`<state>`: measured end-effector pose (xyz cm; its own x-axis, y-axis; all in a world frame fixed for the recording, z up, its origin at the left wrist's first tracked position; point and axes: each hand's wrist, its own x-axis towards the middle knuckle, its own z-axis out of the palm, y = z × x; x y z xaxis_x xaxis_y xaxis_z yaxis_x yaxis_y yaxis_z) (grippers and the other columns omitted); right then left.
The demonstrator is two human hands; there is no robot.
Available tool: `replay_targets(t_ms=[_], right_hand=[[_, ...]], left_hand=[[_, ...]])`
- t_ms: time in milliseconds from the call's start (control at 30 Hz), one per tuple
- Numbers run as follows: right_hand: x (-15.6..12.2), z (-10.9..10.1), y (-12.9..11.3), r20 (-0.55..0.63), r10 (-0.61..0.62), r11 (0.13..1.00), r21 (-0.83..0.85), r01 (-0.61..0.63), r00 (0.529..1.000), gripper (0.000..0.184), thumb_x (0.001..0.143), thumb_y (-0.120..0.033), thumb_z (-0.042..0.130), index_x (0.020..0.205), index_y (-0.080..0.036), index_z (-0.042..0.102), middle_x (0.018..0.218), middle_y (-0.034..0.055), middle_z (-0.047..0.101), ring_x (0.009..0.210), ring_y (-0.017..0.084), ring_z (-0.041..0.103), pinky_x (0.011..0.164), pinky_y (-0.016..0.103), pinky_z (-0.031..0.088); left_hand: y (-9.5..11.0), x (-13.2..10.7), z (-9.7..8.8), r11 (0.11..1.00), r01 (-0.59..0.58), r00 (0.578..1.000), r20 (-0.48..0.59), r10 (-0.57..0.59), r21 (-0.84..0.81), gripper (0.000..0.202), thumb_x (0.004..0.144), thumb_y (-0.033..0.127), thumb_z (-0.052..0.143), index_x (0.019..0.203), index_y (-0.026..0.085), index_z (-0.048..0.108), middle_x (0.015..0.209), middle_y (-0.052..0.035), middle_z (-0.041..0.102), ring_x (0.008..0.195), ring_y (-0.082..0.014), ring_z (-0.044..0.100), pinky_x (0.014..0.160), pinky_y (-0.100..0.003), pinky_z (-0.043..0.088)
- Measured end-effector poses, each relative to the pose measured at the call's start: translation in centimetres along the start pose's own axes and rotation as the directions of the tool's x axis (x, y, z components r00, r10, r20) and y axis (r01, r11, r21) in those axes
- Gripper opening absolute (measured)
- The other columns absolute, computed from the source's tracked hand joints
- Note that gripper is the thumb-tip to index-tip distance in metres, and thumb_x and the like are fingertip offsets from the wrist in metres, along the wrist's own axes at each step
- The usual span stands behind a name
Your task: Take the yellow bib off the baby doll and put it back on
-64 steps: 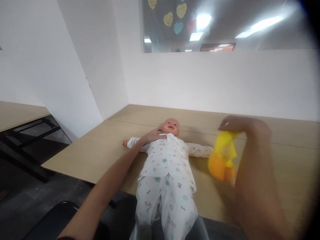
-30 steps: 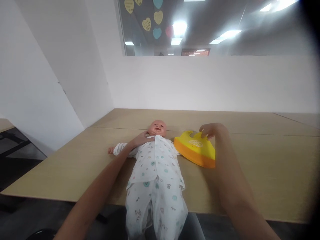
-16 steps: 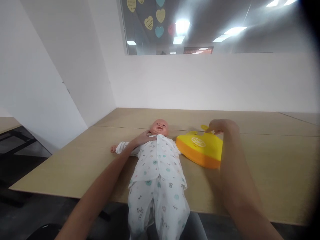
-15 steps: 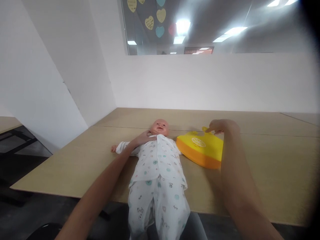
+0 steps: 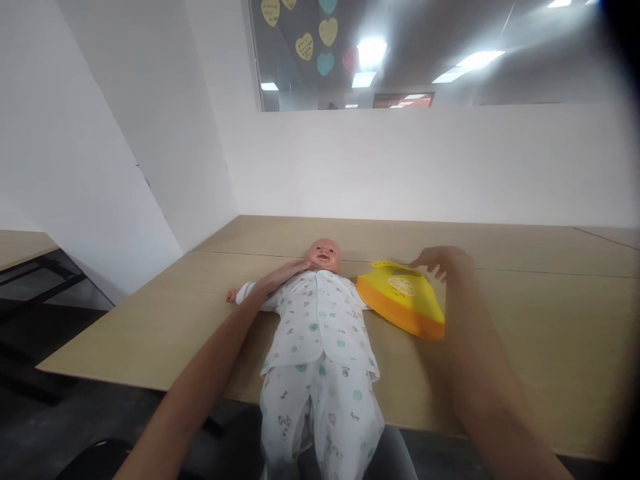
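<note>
Resting flat on doll [image 5: 320,313] — left hand [image 5: 285,272], right hand [image 5: 440,260] spread over bib [image 5: 400,300]

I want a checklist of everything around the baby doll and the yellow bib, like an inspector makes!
Surface: light wooden table, with a seam running across it behind the doll's head.
Job's things: baby doll in printed white pyjamas lies on its back, legs hanging over the near edge; yellow and orange bib lies flat beside it.
Clutter: nothing seen.
Hands: left hand rests at the doll's neck and shoulder; right hand is open at the bib's far edge, contact unclear.
Cables: nothing seen.
Surroundings: white walls, a window with paper hearts, ceiling lights, another table far left.
</note>
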<state>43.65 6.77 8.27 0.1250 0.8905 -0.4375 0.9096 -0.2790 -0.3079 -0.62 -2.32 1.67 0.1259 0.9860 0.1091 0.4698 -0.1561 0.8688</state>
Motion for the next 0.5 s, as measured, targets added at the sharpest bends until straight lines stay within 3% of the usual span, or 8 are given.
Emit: replay_targets(t_ms=[67, 200, 333, 500], right_hand=[[0.6, 0.4, 0.1, 0.054, 0.032, 0.999, -0.025, -0.03, 0.998, 0.063, 0.082, -0.049, 0.079, 0.136, -0.021, 0.065, 0.124, 0.018, 0.075, 0.088, 0.032, 0.077, 0.073, 0.049, 0.067], [1.0, 0.8, 0.2, 0.068, 0.025, 0.998, -0.06, -0.021, 0.997, 0.045, 0.081, -0.046, 0.08, 0.118, -0.022, 0.072, 0.112, 0.0142, 0.077, 0.087, 0.032, 0.078, 0.073, 0.047, 0.067], [1.3, 0.9, 0.8, 0.088, 0.039, 0.998, 0.046, -0.043, 0.995, 0.031, 0.08, -0.041, 0.083, 0.101, -0.021, 0.074, 0.11, 0.013, 0.077, 0.086, 0.029, 0.078, 0.073, 0.041, 0.066], [1.1, 0.7, 0.7, 0.04, 0.039, 0.999, 0.001, -0.039, 0.998, 0.021, 0.083, -0.041, 0.081, 0.092, -0.024, 0.073, 0.101, 0.0119, 0.077, 0.08, 0.025, 0.075, 0.065, 0.036, 0.064]], left_hand=[[0.0, 0.1, 0.2, 0.999, 0.003, 1.0, -0.03, -0.004, -0.045, 0.066, 0.088, 0.074, 0.066, 0.13, 0.024, 0.078, 0.137, -0.012, 0.076, 0.135, -0.0347, 0.065, 0.115, -0.045, 0.05], [-0.5, 1.0, 1.0, 0.989, -0.096, 0.991, -0.099, 0.086, -0.11, 0.075, 0.089, 0.07, 0.068, 0.151, 0.027, 0.064, 0.157, -0.0099, 0.063, 0.145, -0.0299, 0.058, 0.12, -0.04, 0.047], [-1.1, 1.5, 1.4, 0.968, -0.232, 0.959, -0.188, 0.212, -0.092, 0.069, 0.088, 0.067, 0.071, 0.14, 0.022, 0.073, 0.161, -0.0116, 0.058, 0.153, -0.0291, 0.049, 0.127, -0.04, 0.039], [-1.2, 1.5, 1.3, 0.963, -0.252, 0.945, -0.238, 0.223, -0.097, 0.065, 0.084, 0.067, 0.075, 0.129, 0.022, 0.08, 0.159, -0.0127, 0.06, 0.152, -0.0302, 0.05, 0.126, -0.042, 0.041]])
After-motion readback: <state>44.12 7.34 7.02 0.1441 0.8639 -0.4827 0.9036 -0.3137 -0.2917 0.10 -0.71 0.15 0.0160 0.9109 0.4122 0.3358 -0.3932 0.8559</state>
